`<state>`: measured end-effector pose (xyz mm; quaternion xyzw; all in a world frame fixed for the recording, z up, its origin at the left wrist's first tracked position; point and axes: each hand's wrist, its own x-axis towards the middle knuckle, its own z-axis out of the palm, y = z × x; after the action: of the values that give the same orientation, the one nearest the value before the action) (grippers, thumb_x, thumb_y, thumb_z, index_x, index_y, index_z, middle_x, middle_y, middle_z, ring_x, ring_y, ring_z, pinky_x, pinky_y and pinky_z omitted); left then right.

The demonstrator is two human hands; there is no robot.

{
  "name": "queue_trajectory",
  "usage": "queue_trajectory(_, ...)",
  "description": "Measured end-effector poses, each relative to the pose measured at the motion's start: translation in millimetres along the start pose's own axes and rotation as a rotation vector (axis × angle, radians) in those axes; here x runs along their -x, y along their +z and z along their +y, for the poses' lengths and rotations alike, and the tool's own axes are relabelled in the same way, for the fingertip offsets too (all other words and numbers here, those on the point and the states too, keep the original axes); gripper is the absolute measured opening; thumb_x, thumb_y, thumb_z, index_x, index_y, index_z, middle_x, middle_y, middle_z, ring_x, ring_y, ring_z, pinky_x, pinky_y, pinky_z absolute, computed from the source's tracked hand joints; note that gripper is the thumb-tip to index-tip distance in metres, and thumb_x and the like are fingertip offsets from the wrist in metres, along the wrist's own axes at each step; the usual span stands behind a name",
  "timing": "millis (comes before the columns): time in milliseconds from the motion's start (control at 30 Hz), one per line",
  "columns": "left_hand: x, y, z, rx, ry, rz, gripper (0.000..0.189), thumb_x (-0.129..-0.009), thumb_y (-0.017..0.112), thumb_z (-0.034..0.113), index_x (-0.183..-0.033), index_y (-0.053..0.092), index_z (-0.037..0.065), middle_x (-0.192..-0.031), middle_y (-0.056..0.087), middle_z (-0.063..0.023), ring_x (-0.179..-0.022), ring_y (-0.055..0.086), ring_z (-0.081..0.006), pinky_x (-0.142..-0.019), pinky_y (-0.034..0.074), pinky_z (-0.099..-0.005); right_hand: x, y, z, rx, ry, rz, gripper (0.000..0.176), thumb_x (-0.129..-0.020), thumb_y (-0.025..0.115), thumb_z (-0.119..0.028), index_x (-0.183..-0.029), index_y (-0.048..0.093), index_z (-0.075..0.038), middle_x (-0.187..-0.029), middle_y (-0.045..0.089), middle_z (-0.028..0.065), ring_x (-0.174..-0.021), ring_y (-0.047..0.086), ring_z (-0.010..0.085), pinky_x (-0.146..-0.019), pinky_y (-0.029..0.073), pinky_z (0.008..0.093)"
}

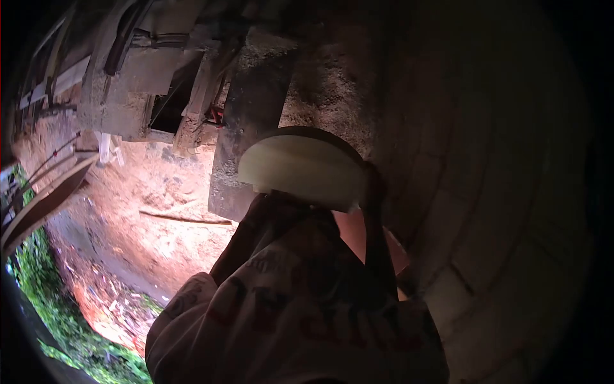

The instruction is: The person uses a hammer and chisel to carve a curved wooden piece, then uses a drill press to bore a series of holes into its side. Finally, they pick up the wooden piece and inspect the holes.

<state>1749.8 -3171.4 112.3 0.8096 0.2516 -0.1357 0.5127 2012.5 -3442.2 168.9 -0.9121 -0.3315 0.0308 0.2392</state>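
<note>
A pale, smooth half-round piece (304, 168), which looks like wood, is held up in front of my chest. Its curved upper edge is dark and its flat face is turned towards me. My left hand (263, 203) is at the lower left edge of the piece, mostly in shadow. At its right end, my right hand (373, 185) grips the side, a dark shape with hardly any finger detail. Behind the piece stands a dark flat board (249, 115).
Sawdust-like material covers the ground (173, 185), where a thin stick (185, 218) lies. Wooden planks and frames (147, 70) stand at upper left. A curved board (48, 201) is at far left, above greenery (83, 326). A dim block wall (499, 192) rises at right.
</note>
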Motion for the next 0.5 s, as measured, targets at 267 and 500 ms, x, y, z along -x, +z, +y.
queue_trajectory(267, -64, 14, 62, 0.289, -0.205, 0.156, 0.029, -0.098, 0.053, 0.014, -0.122, 0.06, 0.002, -0.112, 0.066, -0.0163, -0.102, 0.063, -0.0328, -0.09, 0.052, -0.0446, -262, -31, -76, -0.32, -0.024, -0.29, 0.025, -0.098, 0.053, -0.021, -0.11, 0.066, -0.003, -0.106, 0.069, 0.0198, -0.098, 0.067, 0.0385, -0.084, 0.053, 0.0464)
queue_trajectory(500, -138, 38, 101, 0.554, -0.408, 0.379, 0.03, -0.097, 0.053, 0.013, -0.124, 0.059, 0.001, -0.113, 0.065, -0.0164, -0.103, 0.063, -0.0322, -0.09, 0.051, -0.0438, -383, 62, -47, -0.102, -0.249, -0.635, 0.029, -0.105, 0.043, -0.025, -0.111, 0.063, -0.005, -0.102, 0.068, 0.0205, -0.091, 0.066, 0.0415, -0.082, 0.052, 0.051)
